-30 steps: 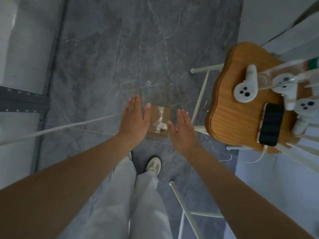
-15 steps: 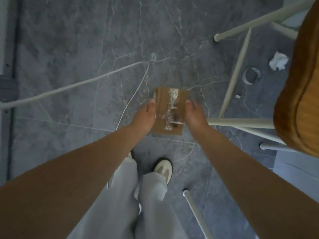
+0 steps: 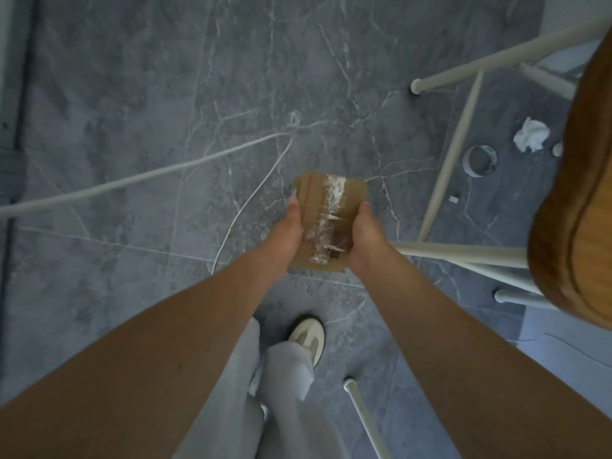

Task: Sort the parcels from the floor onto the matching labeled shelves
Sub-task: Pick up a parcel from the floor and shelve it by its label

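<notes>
A small brown cardboard parcel (image 3: pixel 328 220) with a strip of clear tape down its top sits low over the grey marble floor, in the middle of the head view. My left hand (image 3: pixel 284 233) presses its left side, and my right hand (image 3: pixel 366 236) presses its right side. The fingers of both hands curl under the parcel's edges and are partly hidden. No shelves or labels are in view.
A wooden stool (image 3: pixel 576 207) on white legs (image 3: pixel 447 170) stands close on the right. Under it lie a crumpled tissue (image 3: pixel 531 137) and a tape ring (image 3: pixel 480 160). A white cable (image 3: pixel 139 175) crosses the floor at left. My shoe (image 3: pixel 308 339) is just below the parcel.
Both hands went from open above the parcel to closed on its two sides. The view dropped closer to the floor, so the stool's top slid out to the right.
</notes>
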A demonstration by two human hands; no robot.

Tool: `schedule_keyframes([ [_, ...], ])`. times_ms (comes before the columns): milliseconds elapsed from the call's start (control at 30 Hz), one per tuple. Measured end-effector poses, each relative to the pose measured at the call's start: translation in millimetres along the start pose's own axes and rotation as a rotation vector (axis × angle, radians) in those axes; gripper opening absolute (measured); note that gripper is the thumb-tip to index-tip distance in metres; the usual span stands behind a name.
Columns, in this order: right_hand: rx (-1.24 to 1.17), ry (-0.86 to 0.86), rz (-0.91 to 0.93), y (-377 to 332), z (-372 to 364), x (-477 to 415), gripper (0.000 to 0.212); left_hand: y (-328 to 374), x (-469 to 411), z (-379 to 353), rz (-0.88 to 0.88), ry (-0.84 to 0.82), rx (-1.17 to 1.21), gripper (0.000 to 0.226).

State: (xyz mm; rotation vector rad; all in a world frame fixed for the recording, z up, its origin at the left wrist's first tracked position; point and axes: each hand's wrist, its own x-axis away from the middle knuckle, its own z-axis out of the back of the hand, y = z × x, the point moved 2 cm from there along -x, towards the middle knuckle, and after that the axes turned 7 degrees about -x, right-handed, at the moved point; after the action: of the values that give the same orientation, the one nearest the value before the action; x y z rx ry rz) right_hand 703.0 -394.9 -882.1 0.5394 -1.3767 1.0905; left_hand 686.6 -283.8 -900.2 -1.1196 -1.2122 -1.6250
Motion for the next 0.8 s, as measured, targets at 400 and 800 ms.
schedule_keyframes([
  [400, 0.088, -0.058, 0.114, -64.7, 30.5, 167.4, 0.043, 48.3, 208.1, 61.3, -0.072, 0.014, -0.035, 0.074],
  [800, 0.262, -0.231, 0.47, -158.2, 61.8, 467.3, 0.046, 126.5, 459.4, 119.5, -0.616, 0.3, 0.021, 0.058],
])
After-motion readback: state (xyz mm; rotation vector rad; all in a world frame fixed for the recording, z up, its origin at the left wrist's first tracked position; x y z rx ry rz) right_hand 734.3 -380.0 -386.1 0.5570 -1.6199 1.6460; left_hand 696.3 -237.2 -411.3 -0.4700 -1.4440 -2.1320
